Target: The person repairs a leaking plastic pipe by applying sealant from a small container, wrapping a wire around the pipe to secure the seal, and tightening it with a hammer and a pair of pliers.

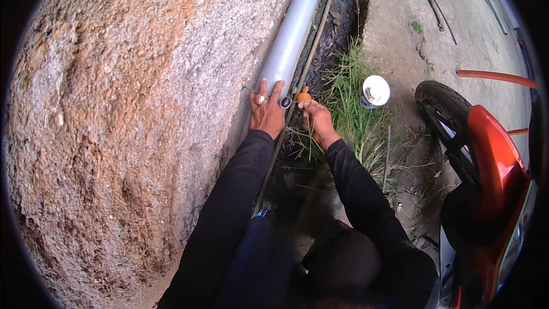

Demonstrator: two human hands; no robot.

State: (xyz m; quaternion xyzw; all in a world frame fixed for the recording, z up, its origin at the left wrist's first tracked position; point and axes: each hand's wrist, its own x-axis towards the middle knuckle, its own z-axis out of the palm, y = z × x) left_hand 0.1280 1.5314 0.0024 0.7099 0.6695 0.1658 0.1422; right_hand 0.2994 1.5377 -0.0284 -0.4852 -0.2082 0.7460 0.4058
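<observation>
A thick grey pipe [289,43] runs along the foot of the rough wall. My left hand [267,112] lies on it, fingers stretched forward and apart, with something white round one finger. Beside its thumb a short round pipe stub [285,102] with a dark opening sticks out from the pipe. Just right of that stub, my right hand [318,121] pinches a small round orange cap [303,97]. A thin stem seems to reach from the cap toward the stub; its tip is too small to make out.
A rough stone wall [126,109] rises on the left. A thin dark hose [318,40] follows the muddy ditch, with grass [355,91] on its right bank. A white-topped can [376,91] stands beside the grass. At the right is a red motorcycle [493,143].
</observation>
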